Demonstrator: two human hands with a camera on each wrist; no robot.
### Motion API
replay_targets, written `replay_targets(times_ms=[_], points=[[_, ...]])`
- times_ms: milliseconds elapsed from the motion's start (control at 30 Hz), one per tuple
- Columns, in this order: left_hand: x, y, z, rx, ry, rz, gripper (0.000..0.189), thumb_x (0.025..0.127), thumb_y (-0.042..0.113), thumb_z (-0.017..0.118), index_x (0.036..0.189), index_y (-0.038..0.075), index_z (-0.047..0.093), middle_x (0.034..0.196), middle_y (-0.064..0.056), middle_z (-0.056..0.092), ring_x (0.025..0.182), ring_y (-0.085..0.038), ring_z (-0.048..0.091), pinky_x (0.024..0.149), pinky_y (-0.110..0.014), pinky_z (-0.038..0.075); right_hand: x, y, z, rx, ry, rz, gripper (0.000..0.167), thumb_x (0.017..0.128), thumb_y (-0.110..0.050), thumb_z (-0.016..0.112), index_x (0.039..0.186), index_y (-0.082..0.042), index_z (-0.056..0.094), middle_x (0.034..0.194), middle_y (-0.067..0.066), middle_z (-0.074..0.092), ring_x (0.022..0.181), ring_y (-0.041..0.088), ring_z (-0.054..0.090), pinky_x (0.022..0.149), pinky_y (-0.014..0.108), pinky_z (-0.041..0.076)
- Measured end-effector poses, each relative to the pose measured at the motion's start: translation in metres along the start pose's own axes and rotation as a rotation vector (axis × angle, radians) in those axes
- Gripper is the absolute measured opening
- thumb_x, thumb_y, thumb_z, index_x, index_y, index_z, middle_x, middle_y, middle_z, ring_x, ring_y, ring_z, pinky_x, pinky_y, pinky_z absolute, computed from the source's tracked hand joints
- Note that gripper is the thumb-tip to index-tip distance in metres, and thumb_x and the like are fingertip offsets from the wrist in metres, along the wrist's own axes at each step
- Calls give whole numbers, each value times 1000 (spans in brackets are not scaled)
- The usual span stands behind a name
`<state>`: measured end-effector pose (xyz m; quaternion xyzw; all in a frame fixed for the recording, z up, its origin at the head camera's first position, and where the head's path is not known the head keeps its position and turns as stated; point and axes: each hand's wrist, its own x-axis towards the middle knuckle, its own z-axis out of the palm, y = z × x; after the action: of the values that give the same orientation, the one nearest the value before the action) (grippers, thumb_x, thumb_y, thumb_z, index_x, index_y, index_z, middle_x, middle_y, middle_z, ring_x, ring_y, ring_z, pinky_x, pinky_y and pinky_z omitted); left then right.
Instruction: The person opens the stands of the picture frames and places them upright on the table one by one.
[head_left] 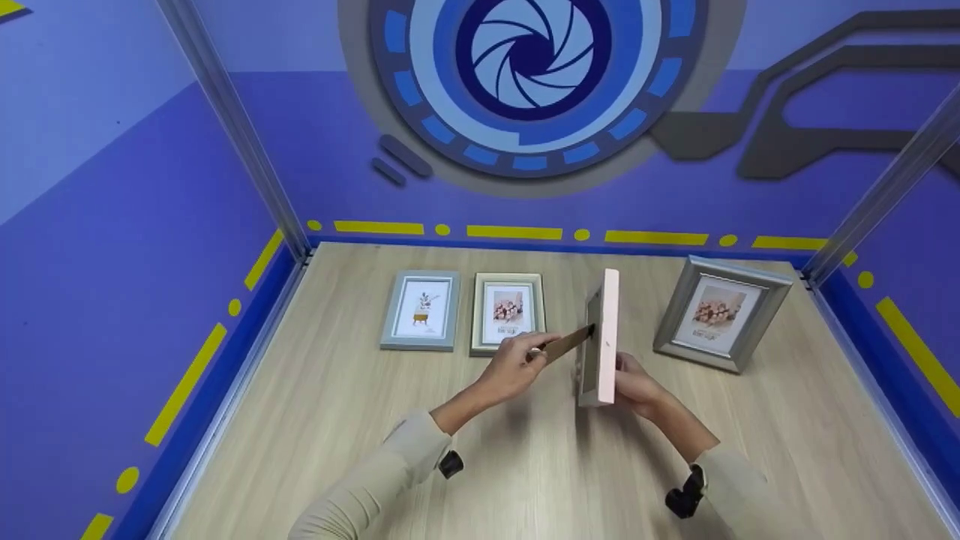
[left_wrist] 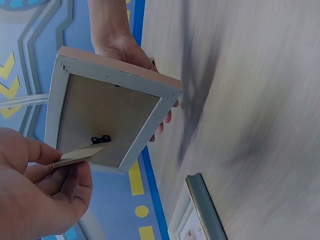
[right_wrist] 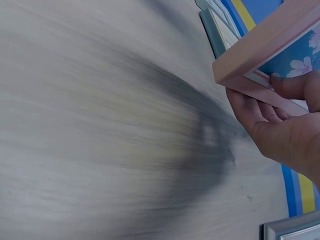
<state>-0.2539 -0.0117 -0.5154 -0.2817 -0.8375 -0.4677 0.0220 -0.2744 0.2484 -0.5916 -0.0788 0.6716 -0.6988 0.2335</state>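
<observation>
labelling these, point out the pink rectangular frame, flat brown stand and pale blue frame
Pink rectangular frame (head_left: 609, 337), head view: side edge.
Flat brown stand (head_left: 568, 344), head view: middle section.
Pale blue frame (head_left: 417, 346), head view: lower bar.

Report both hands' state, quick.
Left hand: closed, pinching the stand leg at the back of the pink frame.
Right hand: closed, gripping that frame, thumb on its front.

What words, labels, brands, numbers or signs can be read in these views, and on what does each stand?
None can be read.
Cream framed picture: lettering low on the print, too small and blurred.
Silver framed picture: lettering low on the print, too blurred.
Grey-blue framed picture: tiny marks, too small.
Pink frame: no lettering in view.
Wall: shapes, no letters or numbers.
</observation>
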Motion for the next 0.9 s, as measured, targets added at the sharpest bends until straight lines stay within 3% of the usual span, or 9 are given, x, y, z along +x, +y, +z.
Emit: replay_targets(times_ms=[200,267,400,533,733,900], points=[[-2,14,6,396,45,220,29,98,11,66,126,7,70,125,-6,71,117,-20,63,101,-29,53,3,-3,7,46,132,19,44,102,3,44,143,15,31,107,-1,58,93,9,60,82,28,56],[1,20,8,419,32,234,27,101,20,63,124,7,71,122,-5,73,115,-18,66,99,-27,54,5,-6,10,45,200,24,45,101,5,45,143,15,31,109,1,57,93,10,61,82,30,57],[6,23,10,326,37,144,29,99,28,68,118,6,73,106,-7,77,96,-15,70,82,-19,55,7,-10,14,12,334,25,50,98,3,52,144,12,34,114,5,56,93,9,61,81,29,57],[9,17,13,242,45,54,29,92,28,76,111,6,74,90,-5,74,75,-8,63,64,-11,45,9,-12,13,6,427,8,53,97,3,57,145,11,36,116,8,58,93,9,61,79,27,57],[14,3,18,260,60,2,22,90,22,79,101,4,73,83,-3,70,70,-2,51,61,-12,40,9,-12,7,-51,575,-34,55,95,3,63,144,11,40,118,15,56,88,8,60,73,25,59],[24,-11,24,288,87,-14,17,89,19,79,95,3,73,81,-4,72,69,-6,59,61,-13,45,10,-15,3,-272,650,-76,51,95,2,59,143,13,44,126,29,56,100,21,63,74,16,53]])
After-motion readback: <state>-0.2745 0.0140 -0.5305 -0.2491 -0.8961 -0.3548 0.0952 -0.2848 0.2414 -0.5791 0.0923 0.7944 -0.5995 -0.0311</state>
